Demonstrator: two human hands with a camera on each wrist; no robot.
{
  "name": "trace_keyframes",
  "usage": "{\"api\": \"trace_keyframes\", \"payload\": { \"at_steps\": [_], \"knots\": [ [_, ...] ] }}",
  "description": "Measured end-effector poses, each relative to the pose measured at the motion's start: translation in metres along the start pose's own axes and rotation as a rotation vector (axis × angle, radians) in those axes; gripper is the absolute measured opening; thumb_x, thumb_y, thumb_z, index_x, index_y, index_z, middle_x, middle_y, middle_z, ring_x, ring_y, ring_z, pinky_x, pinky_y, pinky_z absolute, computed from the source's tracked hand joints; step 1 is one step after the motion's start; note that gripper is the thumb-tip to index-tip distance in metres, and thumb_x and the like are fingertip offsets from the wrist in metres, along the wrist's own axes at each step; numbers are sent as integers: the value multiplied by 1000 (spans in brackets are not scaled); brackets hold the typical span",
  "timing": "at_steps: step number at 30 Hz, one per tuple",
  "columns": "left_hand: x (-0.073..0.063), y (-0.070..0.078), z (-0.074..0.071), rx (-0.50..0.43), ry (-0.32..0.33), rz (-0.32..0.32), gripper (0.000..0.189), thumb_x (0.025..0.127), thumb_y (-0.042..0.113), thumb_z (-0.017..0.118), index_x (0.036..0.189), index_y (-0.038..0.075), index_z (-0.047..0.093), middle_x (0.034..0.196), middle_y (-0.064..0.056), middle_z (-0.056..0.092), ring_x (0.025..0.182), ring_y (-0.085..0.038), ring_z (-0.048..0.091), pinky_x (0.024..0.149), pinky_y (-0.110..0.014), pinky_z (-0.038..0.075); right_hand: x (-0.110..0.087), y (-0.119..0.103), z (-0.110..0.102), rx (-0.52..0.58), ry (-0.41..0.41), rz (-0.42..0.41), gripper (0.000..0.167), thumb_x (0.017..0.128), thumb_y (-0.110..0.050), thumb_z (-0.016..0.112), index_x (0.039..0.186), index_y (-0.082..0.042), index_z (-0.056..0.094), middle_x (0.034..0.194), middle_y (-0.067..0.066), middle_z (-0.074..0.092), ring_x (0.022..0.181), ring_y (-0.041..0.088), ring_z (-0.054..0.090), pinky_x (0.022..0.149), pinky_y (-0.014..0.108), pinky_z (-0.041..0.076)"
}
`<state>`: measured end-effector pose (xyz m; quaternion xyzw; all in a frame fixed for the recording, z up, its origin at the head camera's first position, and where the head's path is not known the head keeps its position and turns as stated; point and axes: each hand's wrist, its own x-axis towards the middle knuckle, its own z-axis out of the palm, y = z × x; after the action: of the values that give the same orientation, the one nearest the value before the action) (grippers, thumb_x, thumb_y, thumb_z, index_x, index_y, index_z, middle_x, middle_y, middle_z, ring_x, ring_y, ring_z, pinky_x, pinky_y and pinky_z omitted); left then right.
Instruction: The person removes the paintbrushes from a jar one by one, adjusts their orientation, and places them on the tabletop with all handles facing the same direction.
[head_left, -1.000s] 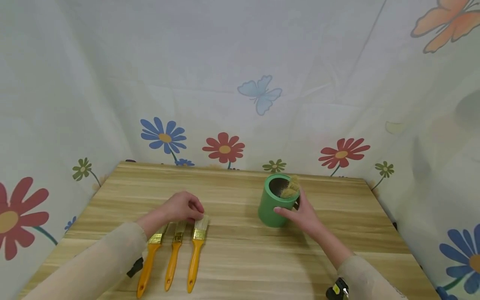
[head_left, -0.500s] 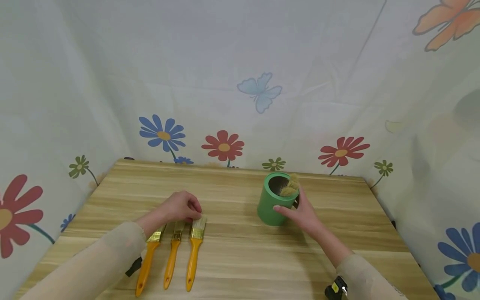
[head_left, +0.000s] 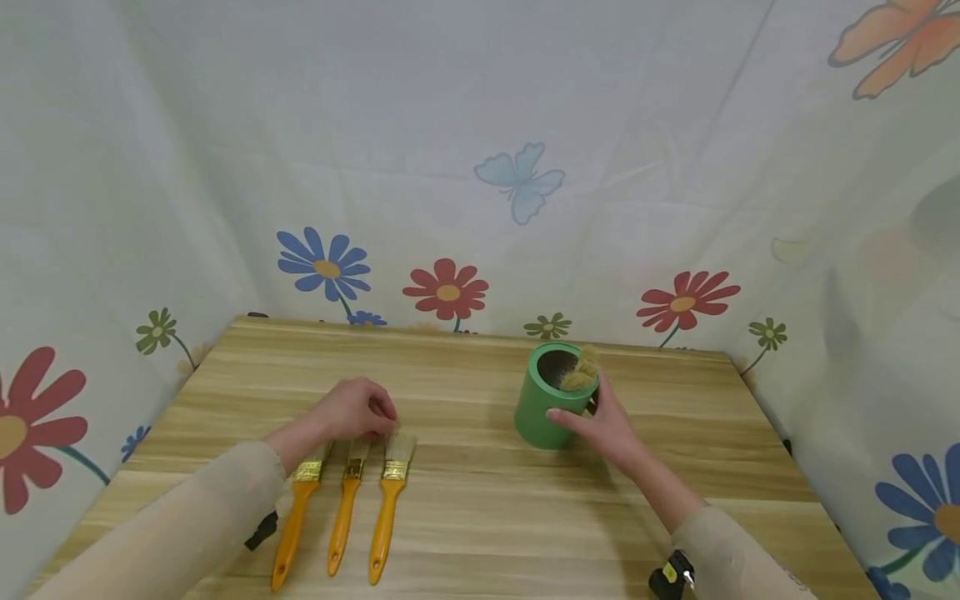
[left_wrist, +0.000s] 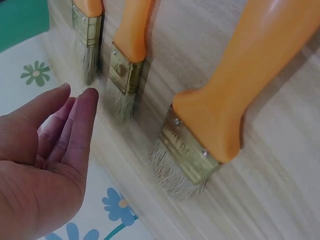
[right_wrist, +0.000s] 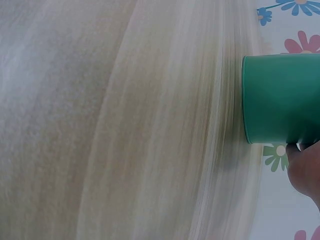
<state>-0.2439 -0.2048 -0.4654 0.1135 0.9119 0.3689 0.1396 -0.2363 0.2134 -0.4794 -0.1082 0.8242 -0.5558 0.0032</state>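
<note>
Three paintbrushes with orange handles lie side by side: a left brush, a middle brush and a right brush. Their pale bristles point away from me. My left hand is just beyond the bristles, near the right brush's tip. In the left wrist view its relaxed thumb and fingertips are slightly apart with nothing between them. On the right, my right hand grips the side of a green can, thumb at the front. Straw-coloured tufts stick out over the can's rim; what lies below them is hidden.
Everything stands on a wood-grain table. A white cloth backdrop printed with flowers and butterflies surrounds its back and sides. The can stands near the table's back edge.
My left hand has drawn slightly left and off the right brush's bristles, which its fingertips touched before. That brush's handle end has tilted a little left. The right hand keeps its grip on the can.
</note>
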Motion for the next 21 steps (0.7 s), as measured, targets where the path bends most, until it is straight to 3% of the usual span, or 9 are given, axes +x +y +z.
{"api": "trace_keyframes", "payload": {
  "at_steps": [7,14,21],
  "knots": [
    [3,7,-16,-24,26,60,9,94,9,81,99,3,78,85,-2,75,74,-18,70,72,-32,63,1,2,0,-2,-3,10,99,91,-25,88,166,-17,24,160,16,44,153,37,39,126,61,32],
    [3,24,-31,-109,31,166,21,96,14,81,112,1,77,99,-5,78,90,-33,77,80,-36,66,3,4,-1,-1,1,3,100,91,-24,89,166,-16,24,159,16,45,152,36,40,125,60,33],
    [3,49,-37,-106,69,241,31,95,25,84,120,7,78,107,-2,80,97,-19,75,89,-36,63,2,2,-1,1,-1,4,100,91,-24,88,167,-15,24,160,17,45,153,38,39,126,61,31]
  ]
}}
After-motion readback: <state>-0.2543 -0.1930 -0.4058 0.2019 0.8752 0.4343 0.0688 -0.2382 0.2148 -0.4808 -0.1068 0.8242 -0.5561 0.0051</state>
